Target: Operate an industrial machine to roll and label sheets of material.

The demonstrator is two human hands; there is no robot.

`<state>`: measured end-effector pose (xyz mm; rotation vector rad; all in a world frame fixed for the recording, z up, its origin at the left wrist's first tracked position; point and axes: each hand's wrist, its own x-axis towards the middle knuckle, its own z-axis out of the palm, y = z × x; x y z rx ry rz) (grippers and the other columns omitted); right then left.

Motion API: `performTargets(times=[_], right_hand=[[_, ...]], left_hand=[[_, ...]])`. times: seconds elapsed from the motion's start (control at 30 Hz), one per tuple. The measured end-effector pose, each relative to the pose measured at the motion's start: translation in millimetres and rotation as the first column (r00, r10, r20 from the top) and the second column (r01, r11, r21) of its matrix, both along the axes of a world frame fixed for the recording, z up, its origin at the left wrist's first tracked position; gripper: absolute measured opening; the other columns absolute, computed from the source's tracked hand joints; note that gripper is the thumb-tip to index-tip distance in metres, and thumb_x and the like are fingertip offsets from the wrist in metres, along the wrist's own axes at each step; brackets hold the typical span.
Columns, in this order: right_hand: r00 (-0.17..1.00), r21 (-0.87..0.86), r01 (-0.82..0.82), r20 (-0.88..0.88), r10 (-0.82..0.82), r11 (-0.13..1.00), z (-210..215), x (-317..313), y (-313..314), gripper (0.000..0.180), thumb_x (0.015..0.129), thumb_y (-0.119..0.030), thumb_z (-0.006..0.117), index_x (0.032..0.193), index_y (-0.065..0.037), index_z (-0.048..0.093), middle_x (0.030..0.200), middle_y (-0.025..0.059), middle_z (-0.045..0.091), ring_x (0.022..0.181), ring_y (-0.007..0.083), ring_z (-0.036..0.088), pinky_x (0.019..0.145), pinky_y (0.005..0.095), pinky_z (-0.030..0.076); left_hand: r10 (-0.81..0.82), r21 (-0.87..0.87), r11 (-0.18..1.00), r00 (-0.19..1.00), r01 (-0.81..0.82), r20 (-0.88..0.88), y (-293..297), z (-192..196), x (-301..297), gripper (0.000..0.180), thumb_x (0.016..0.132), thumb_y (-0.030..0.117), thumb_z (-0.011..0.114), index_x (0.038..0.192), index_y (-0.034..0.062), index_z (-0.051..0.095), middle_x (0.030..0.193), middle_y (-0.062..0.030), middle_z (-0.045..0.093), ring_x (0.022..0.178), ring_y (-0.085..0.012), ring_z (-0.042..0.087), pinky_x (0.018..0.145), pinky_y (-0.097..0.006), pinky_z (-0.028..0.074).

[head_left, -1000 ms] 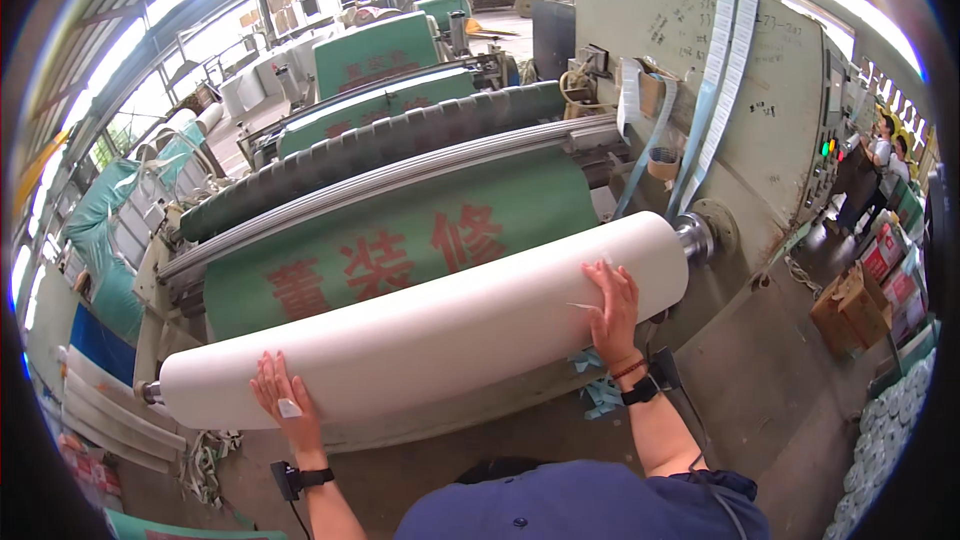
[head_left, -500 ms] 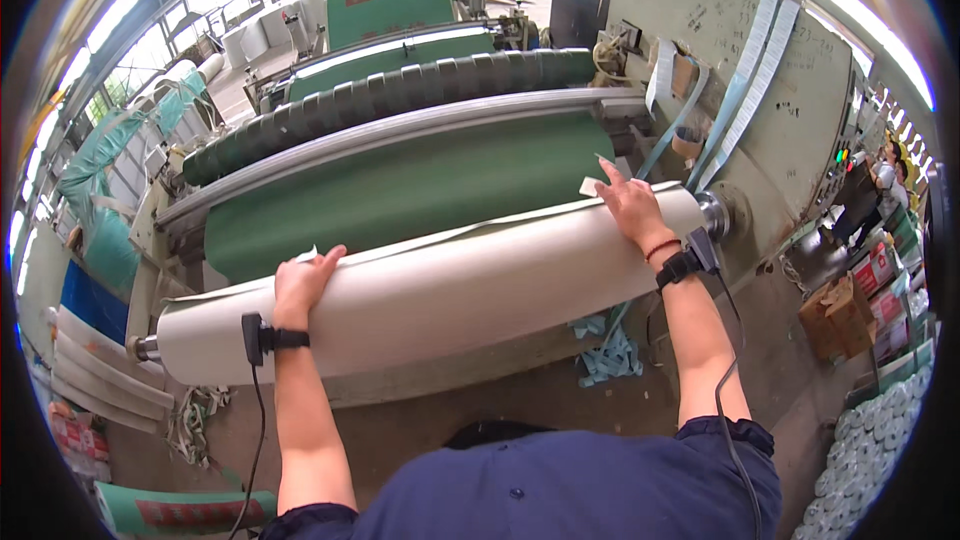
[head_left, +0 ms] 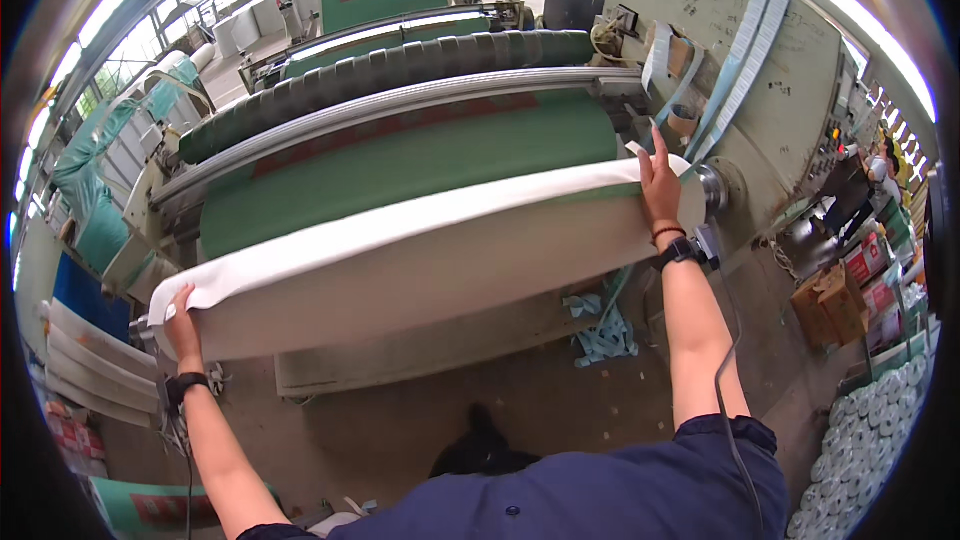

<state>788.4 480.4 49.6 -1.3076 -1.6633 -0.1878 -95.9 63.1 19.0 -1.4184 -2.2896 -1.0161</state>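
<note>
Dim floor [head_left: 560,410] lies below; the left hand [head_left: 182,328] partly hides the roll [head_left: 440,275].

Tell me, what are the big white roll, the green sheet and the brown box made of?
The white roll looks like matte cloth or soft plastic: its loose edge bends and creases. The green sheet seems cloth or plastic, dull and smooth, with red print; I can't tell which. The brown box looks like dull cardboard, with stiff folded flaps.

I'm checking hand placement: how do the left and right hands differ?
The left hand is at the left end of the pale roll, the right hand near its right. The right wears a reddish bracelet; the left shows none. Both wear black straps and touch the roll.
</note>
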Motion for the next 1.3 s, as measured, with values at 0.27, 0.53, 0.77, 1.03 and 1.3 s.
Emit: performTargets(times=[0.27,0.53,0.77,1.03,1.3], right_hand=[[1.0,-0.128,-0.014,0.012,0.016,0.992,-169.8,138.7,-306.3,0.06,0.112,-0.022,0.051,0.169,-0.009,0.036,0.171,0.0181,0.043,0.128,0.0335,0.065,0.102,0.0413,0.054],[0.98,-0.416,0.195,0.111,-0.163,0.888,-166.6,236.2,-591.3,0.057,0.114,-0.037,0.057,0.165,-0.013,0.048,0.07,0.0087,0.051,0.06,0.0192,0.049,0.06,0.0358,0.046],[0.973,-0.062,0.018,0.233,-0.003,0.998,-57.7,101.6,-309.7,0.057,0.11,-0.042,0.061,0.163,-0.025,0.049,0.076,0.0131,0.062,0.067,0.0333,0.061,0.062,0.0466,0.047],[0.845,0.223,0.259,0.418,-0.333,0.94,31.0,-16.8,15.7,0.051,0.105,-0.048,0.066,0.151,-0.027,0.059,0.073,0.0063,0.073,0.072,0.0289,0.071,0.084,0.0447,0.049],[0.882,0.196,0.228,0.373,-0.287,0.954,40.8,-71.7,53.5,0.061,0.104,-0.047,0.066,0.155,-0.015,0.055,0.103,0.0056,0.076,0.095,0.0244,0.07,0.091,0.0469,0.046]], left_hand=[[-0.007,0.025,1.0,0.935,-0.002,0.356,-280.7,-166.9,167.5,0.053,0.092,-0.011,0.05,0.134,0.0123,0.073,0.14,-0.0083,0.074,0.135,-0.029,0.066,0.127,-0.046,0.039],[0.11,-0.324,0.916,0.923,-0.239,-0.369,-507.2,-123.9,252.0,0.021,0.087,0.0,0.069,0.102,0.0136,0.076,0.129,-0.0113,0.071,0.134,-0.0331,0.063,0.128,-0.063,0.031],[0.054,-0.119,0.981,0.802,-0.155,-0.595,-262.8,-32.2,101.3,0.011,0.091,0.011,0.076,0.098,0.0193,0.077,0.123,-0.0027,0.071,0.135,-0.0286,0.061,0.129,-0.063,0.028],[-0.04,-0.125,0.992,0.936,-0.005,-0.35,135.1,122.1,99.4,0.015,0.102,0.025,0.072,0.112,0.0154,0.076,0.119,0.0003,0.077,0.116,-0.0235,0.07,0.115,-0.05,0.042],[-0.721,-0.212,0.485,0.525,0.848,0.451,281.4,92.2,278.9,0.033,0.089,0.02,0.086,0.115,0.0027,0.076,0.097,-0.0117,0.075,0.087,-0.0219,0.069,0.079,-0.039,0.056]])
